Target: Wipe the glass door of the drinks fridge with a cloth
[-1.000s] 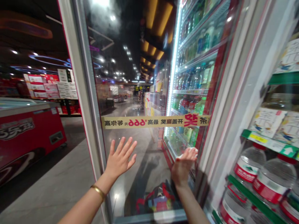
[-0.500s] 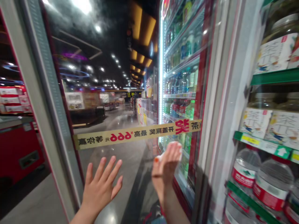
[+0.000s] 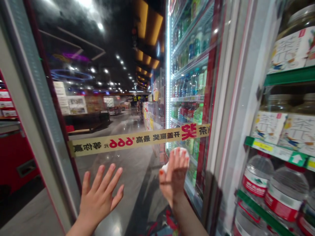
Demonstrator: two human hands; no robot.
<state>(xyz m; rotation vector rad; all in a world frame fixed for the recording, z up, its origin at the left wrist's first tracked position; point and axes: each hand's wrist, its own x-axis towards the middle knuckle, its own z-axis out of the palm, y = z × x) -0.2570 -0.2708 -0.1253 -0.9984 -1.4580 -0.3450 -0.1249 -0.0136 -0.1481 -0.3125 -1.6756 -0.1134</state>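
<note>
Glass door (image 3: 133,114) apparently being wiped.
White cloth (image 3: 165,167) is held under the right hand (image 3: 174,178), left hand (image 3: 98,196) spread wide; flat pressure seems needed for the next stroke.

The tall clear glass door (image 3: 137,173) gleams smooth; the thin white wipe (image 3: 165,167), cloth or paper, looks matt.

Left hand (image 3: 98,196): bare, with slim, straight fingers (image 3: 107,178) and short, rounded tips; nail detail blurred
Left forearm (image 3: 81,227): bare, cut off at the lower edge
Right hand (image 3: 173,178): bare, slender, a dark shadow across its back
Right thumb (image 3: 162,177): orange-red spot at the tip, possibly varnish
Right forearm (image 3: 190,216): bare along its visible length
</note>
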